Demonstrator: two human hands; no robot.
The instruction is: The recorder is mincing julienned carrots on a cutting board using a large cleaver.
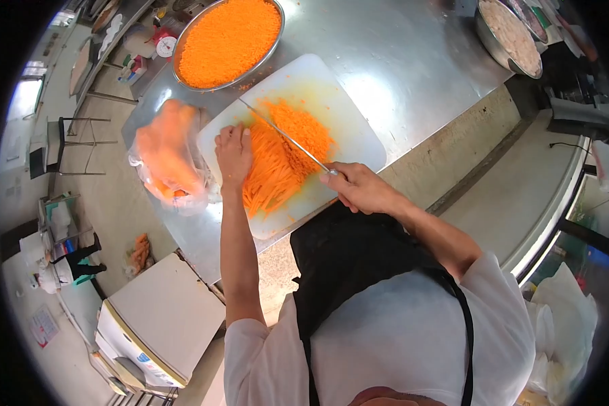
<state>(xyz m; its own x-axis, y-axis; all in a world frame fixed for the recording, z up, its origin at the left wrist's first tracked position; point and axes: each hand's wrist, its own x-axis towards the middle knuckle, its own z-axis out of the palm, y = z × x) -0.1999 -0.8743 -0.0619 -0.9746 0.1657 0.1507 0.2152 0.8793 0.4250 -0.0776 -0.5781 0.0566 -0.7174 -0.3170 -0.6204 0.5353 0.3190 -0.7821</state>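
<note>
My right hand [358,187] grips the handle of a kitchen knife [289,139], whose blade lies across the carrots, seen nearly edge-on. To the blade's left are carrot strips [269,175]; to its right is a heap of finely chopped carrot [304,132]. My left hand [235,152] rests on the left edge of the strips, fingers close together, on a white plastic cutting board [355,132]. Whether its fingertips pinch any strips is hidden. Beyond the board stands a metal bowl [283,25] full of chopped carrot.
A clear plastic bag of peeled carrots [167,147] lies left of the board on the steel table [406,40]. At the far right stands a metal bowl of pale food [512,38]. A dial scale [165,45] is behind. Another person [56,271] is far left, beyond a white chest [157,309].
</note>
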